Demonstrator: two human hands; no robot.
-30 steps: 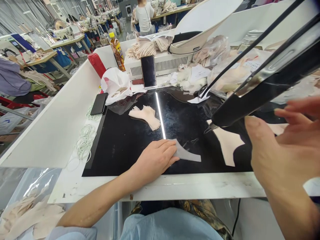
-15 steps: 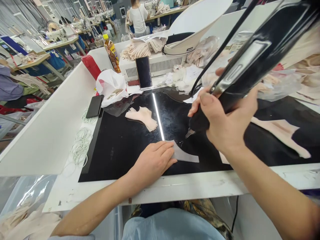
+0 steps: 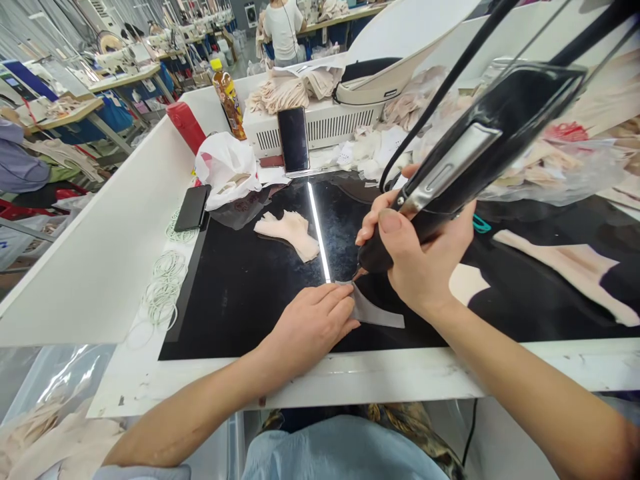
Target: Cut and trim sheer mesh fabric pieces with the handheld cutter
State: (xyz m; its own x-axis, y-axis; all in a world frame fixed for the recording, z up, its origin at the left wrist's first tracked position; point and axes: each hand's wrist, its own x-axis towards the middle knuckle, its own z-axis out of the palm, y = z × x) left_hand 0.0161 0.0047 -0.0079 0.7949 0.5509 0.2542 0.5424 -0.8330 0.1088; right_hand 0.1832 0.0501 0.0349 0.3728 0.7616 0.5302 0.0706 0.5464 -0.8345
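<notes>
My left hand [image 3: 317,320] lies flat, fingers stretched out, pressing a thin grey curved piece [image 3: 380,315] onto the black work surface [image 3: 240,300]. The fingers cover the piece's left end. My right hand [image 3: 425,257] is wrapped round a black corded hand tool [image 3: 480,140] with a metal strip along its side. Its narrow tip points down and meets the grey piece's upper edge, close to my left fingertips. Whether the tip cuts or only touches, I cannot tell. A beige fabric piece [image 3: 290,233] lies beyond my left hand, and another beige piece [image 3: 465,283] lies partly behind my right wrist.
A long beige piece [image 3: 565,263] lies at the right. Along the back stand an upright phone [image 3: 293,140], a white vented box [image 3: 340,127] and a bottle [image 3: 229,100]. Another phone [image 3: 193,208] and pale green loops [image 3: 163,287] line the left edge. Black cables [image 3: 445,87] run above.
My right hand has moved left and slightly down with the tool, bringing its tip from beside the grey piece to its upper edge. My left hand stays on the piece.
</notes>
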